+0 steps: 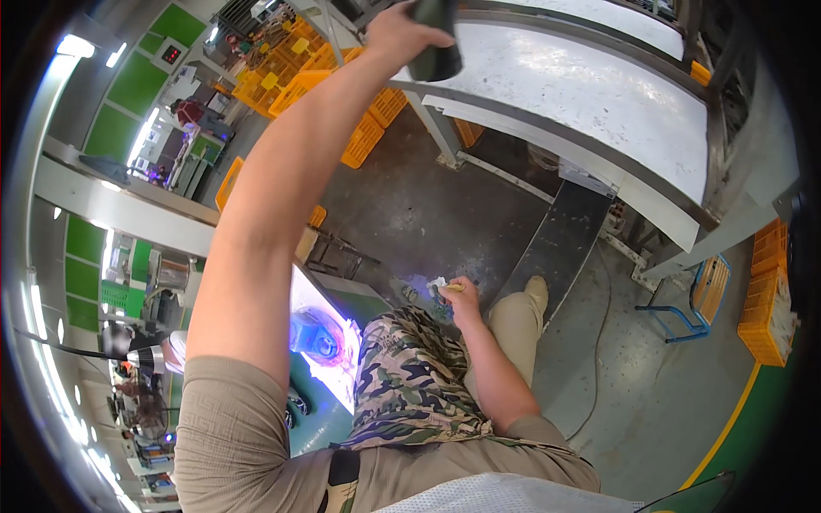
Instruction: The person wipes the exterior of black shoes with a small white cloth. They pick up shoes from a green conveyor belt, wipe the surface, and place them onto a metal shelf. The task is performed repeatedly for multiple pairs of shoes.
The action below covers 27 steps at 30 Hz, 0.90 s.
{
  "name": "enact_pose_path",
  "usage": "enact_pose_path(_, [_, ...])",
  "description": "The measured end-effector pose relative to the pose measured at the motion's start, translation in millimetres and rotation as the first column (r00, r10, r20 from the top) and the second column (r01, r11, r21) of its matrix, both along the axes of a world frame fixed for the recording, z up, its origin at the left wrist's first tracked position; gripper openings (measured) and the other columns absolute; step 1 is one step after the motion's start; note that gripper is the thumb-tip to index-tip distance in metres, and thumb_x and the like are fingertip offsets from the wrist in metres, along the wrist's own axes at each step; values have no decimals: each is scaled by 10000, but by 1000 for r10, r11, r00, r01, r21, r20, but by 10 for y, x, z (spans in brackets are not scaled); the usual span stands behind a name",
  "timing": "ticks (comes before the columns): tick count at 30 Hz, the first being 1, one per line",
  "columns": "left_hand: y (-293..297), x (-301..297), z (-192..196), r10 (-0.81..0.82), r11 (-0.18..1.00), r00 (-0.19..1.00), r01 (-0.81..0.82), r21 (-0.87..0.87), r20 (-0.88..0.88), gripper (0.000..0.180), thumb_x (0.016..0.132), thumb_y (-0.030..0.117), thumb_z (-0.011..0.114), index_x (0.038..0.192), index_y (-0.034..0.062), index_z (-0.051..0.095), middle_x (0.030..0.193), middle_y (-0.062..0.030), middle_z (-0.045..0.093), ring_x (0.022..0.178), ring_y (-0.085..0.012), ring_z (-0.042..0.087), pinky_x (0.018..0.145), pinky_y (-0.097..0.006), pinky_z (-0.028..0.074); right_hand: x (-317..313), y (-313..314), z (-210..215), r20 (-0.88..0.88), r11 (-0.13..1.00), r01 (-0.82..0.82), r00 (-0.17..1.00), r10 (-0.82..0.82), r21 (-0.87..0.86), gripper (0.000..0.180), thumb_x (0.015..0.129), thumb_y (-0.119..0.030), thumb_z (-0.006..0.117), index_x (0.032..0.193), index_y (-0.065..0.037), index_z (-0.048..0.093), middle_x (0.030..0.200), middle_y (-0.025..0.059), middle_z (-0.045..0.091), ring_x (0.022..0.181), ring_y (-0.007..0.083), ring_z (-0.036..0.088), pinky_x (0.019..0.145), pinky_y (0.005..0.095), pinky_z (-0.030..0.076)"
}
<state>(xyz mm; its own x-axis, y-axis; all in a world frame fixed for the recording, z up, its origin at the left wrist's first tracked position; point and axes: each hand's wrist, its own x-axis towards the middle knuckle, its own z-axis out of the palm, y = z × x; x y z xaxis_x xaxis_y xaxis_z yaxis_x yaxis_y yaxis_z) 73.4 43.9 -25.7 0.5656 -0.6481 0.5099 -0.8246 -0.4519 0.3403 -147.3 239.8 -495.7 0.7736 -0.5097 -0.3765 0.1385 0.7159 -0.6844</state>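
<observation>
My left hand (395,36) is raised at the far end of my stretched-out left arm. Its fingers are closed round a dark green, tube-like piece (436,44), held beside the white shelf (581,85); the piece's upper part runs out of view. Lower down, my right hand (463,301) is near my camouflage apron (410,376). Between its closed fingers is a thin yellowish stick (453,288) with a whitish tip, too small to name surely.
Yellow crates (363,137) are stacked beyond my left arm. A brightly lit worktop with a blue object (321,340) stands close on my left. To the right are a small blue-framed stool (697,299) and an orange crate (764,316). A cable (601,333) lies across the floor.
</observation>
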Motion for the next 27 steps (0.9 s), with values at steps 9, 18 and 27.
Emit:
enact_pose_path(9, [431,-350,-951,-61,959,986,15,-284,-154,562,635,319,801,1077,3,659,1093,-210,671,1055,-363,636,953,-412,495,-56,156,51,15,997,-75,997,76,-13,248,752,21,735,926,-34,566,781,55,579,611,148,557,546,300,492])
enact_pose_path(18, [4836,-1969,-2469,-25,983,913,-52,-177,-407,386,774,153,768,1127,27,678,1078,-153,702,993,-289,681,879,-361,529,-108,-63,-249,-112,976,-216,969,219,39,125,900,-162,682,925,-60,613,784,50,618,674,160,592,630,294,497])
enact_pose_path(27, [8702,-2744,-4281,824,253,-5,-892,376,-566,667,621,353,849,1152,4,648,1107,-162,697,1013,-282,676,907,-372,528,-51,26,4,-309,937,-344,899,309,-64,130,906,-212,678,926,-95,626,811,47,639,708,169,584,681,333,476])
